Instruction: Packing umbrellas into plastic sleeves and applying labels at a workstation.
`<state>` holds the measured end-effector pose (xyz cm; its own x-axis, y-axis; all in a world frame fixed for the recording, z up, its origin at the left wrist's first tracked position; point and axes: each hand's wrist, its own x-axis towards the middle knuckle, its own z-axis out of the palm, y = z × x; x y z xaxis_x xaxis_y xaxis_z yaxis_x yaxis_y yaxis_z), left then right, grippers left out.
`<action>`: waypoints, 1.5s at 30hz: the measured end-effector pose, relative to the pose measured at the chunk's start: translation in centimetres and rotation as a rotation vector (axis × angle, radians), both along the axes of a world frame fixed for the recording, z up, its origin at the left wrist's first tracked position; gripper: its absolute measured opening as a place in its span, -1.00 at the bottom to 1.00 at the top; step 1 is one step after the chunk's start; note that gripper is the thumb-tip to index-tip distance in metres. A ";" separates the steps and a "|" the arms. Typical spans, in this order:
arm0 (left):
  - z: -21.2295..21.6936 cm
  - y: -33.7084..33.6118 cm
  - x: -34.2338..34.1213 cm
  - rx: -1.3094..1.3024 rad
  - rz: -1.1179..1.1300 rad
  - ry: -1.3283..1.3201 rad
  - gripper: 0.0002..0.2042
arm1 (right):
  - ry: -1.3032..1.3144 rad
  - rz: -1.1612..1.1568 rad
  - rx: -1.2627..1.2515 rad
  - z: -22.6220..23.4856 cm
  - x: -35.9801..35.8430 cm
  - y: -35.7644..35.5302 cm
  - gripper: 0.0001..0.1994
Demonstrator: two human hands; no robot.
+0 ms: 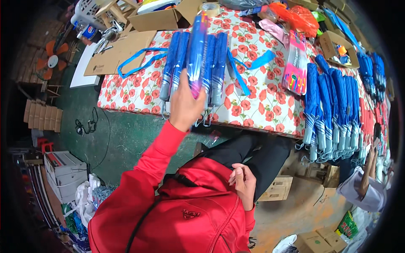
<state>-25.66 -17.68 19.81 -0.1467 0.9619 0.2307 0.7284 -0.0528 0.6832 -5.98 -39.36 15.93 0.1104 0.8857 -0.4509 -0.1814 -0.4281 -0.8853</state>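
My left hand [185, 103] is closed round the lower end of a folded umbrella [197, 50] in a shiny blue plastic sleeve with pink at its ends. It lies over a row of folded blue umbrellas [167, 67] with grey handles, side by side at the table's near edge. Blue straps [141, 59] stick out from both sides of this row. My right hand [244, 179] is in front of my body near my lap, its fingers curled in and the thumb against them; nothing shows in it.
A poppy-print cloth covers the table [253, 99]. At right lie a pink printed pack [295, 63] and more blue umbrellas [333, 105]. Cardboard boxes [162, 17] and an orange bag [295, 19] are at the back. An orange-bladed fan [52, 61] stands left; another person's arm [368, 170] shows far right.
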 end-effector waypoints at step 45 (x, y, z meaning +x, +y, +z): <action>-11.8 18.2 32.3 -0.025 -0.483 -0.091 -0.84 | 0.168 0.068 0.218 -9.4 12.4 2.2 -0.82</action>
